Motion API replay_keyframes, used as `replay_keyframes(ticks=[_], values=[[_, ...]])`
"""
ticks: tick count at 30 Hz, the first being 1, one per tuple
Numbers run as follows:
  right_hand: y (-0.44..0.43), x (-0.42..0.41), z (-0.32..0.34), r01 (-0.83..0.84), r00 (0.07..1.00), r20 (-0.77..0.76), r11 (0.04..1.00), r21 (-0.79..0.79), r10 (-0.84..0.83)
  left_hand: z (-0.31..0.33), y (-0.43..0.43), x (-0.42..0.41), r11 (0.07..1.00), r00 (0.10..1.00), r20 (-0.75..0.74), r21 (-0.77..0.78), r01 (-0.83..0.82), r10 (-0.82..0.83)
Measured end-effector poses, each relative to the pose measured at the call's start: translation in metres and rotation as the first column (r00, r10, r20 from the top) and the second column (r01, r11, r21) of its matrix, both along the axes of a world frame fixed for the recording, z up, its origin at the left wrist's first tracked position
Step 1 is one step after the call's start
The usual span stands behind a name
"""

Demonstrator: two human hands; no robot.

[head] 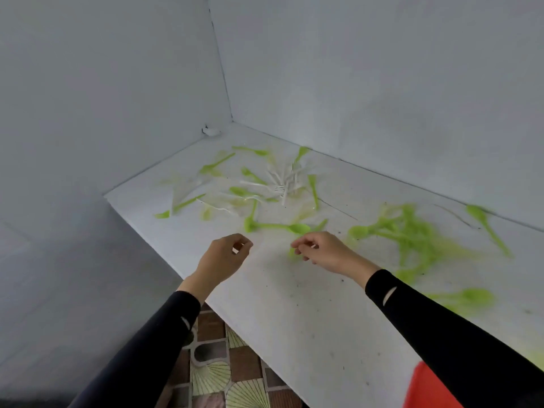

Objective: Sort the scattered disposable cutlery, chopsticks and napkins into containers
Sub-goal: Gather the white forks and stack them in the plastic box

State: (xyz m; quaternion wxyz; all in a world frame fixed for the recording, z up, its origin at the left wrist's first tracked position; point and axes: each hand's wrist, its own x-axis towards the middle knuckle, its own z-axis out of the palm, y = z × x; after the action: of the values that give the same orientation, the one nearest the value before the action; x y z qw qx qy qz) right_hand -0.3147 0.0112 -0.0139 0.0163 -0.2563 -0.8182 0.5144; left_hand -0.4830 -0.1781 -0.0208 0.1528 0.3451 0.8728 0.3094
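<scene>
I see soft, even daylight with faint shadows, wide-angle bending at the edges, and motion blur smearing the green cutlery [412, 234] on the right.

- green spoons [409, 234] all over, biggest heap at right of frame
- white forks [281, 179] piled up top center, near the corner

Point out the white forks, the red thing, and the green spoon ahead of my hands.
white forks [279, 184], head view, pile's middle
red thing [424, 388], head view, visible corner
green spoon [298, 228], head view, its bowl
</scene>
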Motion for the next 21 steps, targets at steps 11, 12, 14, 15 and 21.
replay_keyframes(ticks=[11,12,14,15,21], values=[[0.025,-0.130,-0.030,0.038,0.998,0.024,0.882,0.470,-0.056,-0.025,0.017,-0.108,0.987,0.842,-0.526,-0.029,-0.161,0.121],[0.025,-0.140,-0.034,0.044,0.998,0.023,0.861,0.507,-0.065,-0.029,0.018,-0.115,0.990,0.815,-0.572,-0.034,-0.134,0.091],[0.025,-0.161,-0.044,0.067,0.996,0.006,0.817,0.573,-0.086,-0.036,0.022,-0.132,0.996,0.777,-0.630,-0.064,-0.061,0.007],[0.025,-0.172,-0.048,0.084,0.995,-0.010,0.787,0.611,-0.099,-0.039,0.025,-0.142,0.997,0.769,-0.638,-0.076,-0.021,-0.032],[0.032,-0.221,-0.070,0.185,0.975,-0.066,0.614,0.767,-0.211,-0.054,0.050,-0.198,0.962,0.734,-0.634,-0.064,0.264,-0.243]])
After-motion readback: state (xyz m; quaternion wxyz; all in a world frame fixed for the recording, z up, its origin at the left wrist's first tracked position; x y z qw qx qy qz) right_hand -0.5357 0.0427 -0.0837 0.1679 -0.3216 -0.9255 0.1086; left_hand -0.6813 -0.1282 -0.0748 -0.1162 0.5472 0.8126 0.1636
